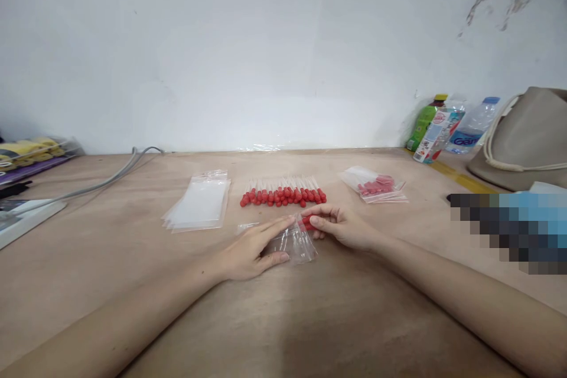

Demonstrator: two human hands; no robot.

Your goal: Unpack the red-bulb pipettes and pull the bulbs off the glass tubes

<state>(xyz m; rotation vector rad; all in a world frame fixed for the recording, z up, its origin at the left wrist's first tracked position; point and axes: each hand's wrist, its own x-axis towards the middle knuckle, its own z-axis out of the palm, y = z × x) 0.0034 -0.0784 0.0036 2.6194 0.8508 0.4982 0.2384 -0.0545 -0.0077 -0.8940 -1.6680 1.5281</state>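
**Red bits (306, 223) right by a clear bag (301, 245)**

In the head view, 1 small clear bag lies on the wooden table (212, 331), between 2 bare hands. The right hand (343, 225) is at 2 o'clock from the bag. Its thumb and fingers pinch the red bits, which lie at 9 o'clock from those fingers, up against the bag's top edge. They look longest from side to side, but I can't be sure. The right hand is the nearer 1 to them.

The left hand (248, 254) is at 9 o'clock from the bag. Its fingers reach out straight along the bag's top, with the thumb apart, down at the front. I can't tell if they grip it.

At 12 o'clock from the bag is a row of red-tipped sticks (283, 194). Flat bags (201, 204) lie at 10 o'clock, and a bag with red things inside (376, 185) lies at 2 o'clock.

The right hand hides part of the red bits. Shine makes the bag's opening hard to see. Both arms are cut off by the picture's edge.
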